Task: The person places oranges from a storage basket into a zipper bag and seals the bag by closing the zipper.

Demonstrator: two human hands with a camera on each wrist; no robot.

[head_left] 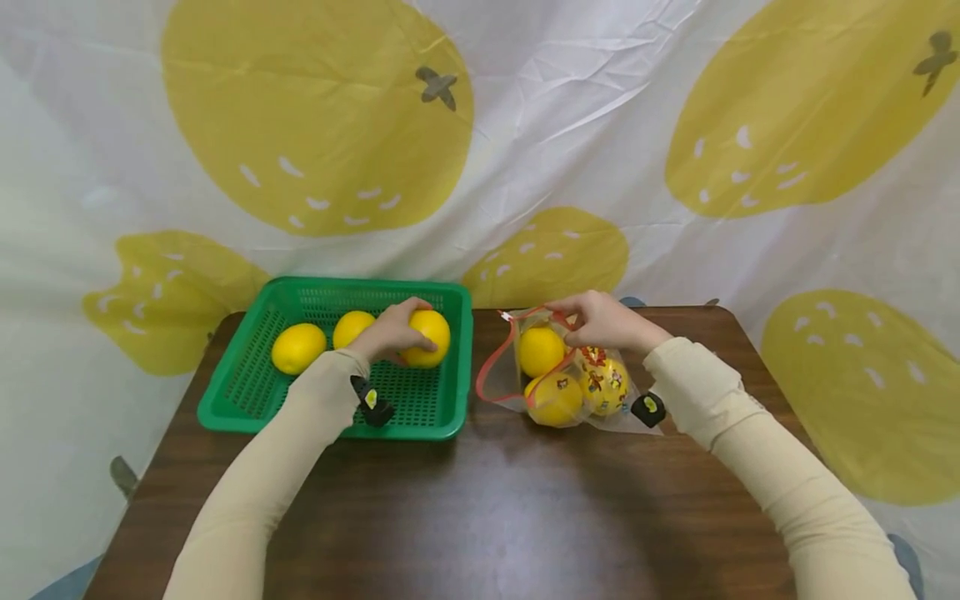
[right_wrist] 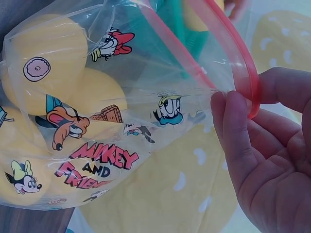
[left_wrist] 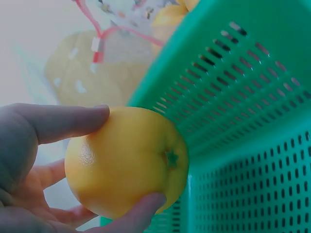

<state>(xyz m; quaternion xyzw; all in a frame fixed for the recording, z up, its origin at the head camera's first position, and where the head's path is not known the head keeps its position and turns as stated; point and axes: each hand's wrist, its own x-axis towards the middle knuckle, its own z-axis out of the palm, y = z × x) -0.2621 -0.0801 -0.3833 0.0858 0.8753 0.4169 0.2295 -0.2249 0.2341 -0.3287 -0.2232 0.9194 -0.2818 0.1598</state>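
Note:
My left hand [head_left: 396, 330] grips an orange [left_wrist: 124, 162] at the right end of the green basket [head_left: 467, 358]; in the left wrist view its green star-shaped stem end shows. Further left in the basket lie a lemon [head_left: 298, 348] and another yellow fruit [head_left: 352, 328], partly behind my hand. My right hand [head_left: 611, 321] pinches the red-edged rim of a clear zip bag [right_wrist: 165, 138] printed with cartoon figures. The bag's mouth gapes toward the basket. Several yellow fruits [head_left: 555, 398] sit inside it, resting on the table.
The brown wooden table [head_left: 517, 517] carries both basket and bag, with a narrow strip of wood between them. Behind its back edge hangs a white cloth [head_left: 555, 142] printed with big yellow fruits. A red zip slider [left_wrist: 98, 48] hangs at the bag's mouth.

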